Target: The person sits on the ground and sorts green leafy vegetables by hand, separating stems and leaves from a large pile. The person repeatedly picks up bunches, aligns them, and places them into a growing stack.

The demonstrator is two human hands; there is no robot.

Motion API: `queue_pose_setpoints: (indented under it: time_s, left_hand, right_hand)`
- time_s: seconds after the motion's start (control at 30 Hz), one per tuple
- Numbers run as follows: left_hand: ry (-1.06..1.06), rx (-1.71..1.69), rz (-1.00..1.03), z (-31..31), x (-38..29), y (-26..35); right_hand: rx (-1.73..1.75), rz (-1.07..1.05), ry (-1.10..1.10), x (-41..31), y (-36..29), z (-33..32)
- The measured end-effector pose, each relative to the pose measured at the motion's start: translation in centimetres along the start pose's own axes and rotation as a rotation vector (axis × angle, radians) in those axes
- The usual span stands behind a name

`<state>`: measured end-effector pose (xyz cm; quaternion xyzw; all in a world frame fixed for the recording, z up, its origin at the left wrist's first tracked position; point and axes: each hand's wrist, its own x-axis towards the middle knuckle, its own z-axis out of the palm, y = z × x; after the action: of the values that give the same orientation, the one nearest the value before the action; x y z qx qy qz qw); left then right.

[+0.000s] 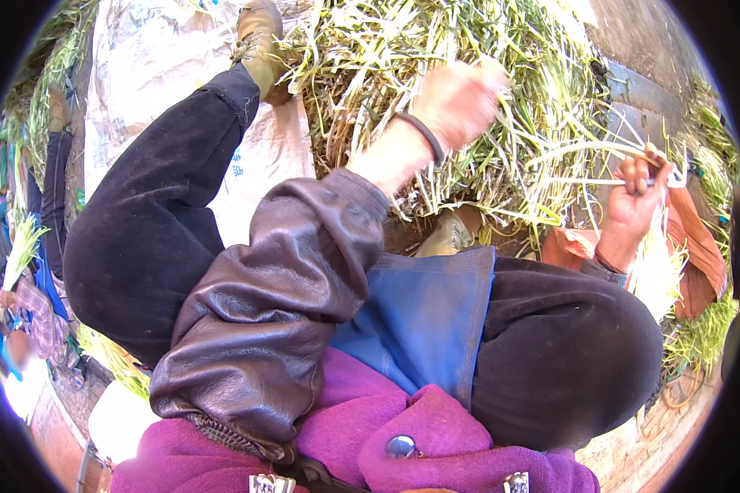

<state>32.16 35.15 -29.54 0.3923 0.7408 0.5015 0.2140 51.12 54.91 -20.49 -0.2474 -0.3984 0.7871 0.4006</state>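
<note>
My left hand (459, 105), blurred, is closed up over a heap of long green and pale stalks (370, 68); blur hides whether it grips any. A dark band circles its wrist, and a brown leather-like sleeve (271, 289) covers the arm. At the right, beyond my bent knee, my right hand (638, 179) has its fingers curled around several thin pale stalks (583, 148) that stretch left towards the heap. Just below it lies a bright, overexposed bundle of pale stalks with green tips (657, 271), beside orange sheeting (694, 246).
A white woven sack (154, 68) lies flat at upper left, under my booted foot (259, 43). My other boot (447, 234) touches the heap's near edge. Another person (40, 308) at far left holds a bundle of green stalks (24, 246). More greens (706, 333) lie at far right.
</note>
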Motion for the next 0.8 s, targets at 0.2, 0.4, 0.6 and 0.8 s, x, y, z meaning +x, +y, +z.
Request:
queue_pose_setpoints:
  time_s: [0.2, 0.4, 0.6, 0.8]
  left_hand:
    - [0.356, 0.762, -0.232, -10.4, 1.5, -8.8]
    - [0.045, 0.742, -0.348, -8.3, 0.5, -7.6]
    - [0.081, 0.642, -0.397, -8.4, 0.8, -7.1]
    - [0.468, 0.506, -0.156, -9.1, 1.2, -6.4]
  right_hand:
    - [-0.055, -0.078, -0.174, 0.5, -3.5, -2.8]
    - [0.008, -0.051, -0.023, 0.3, -2.7, -2.0]
    - [-0.040, 0.003, 0.074, 0.0, -1.9, -1.6]
    - [0.285, 0.163, -0.139, 0.2, -1.9, -0.9]
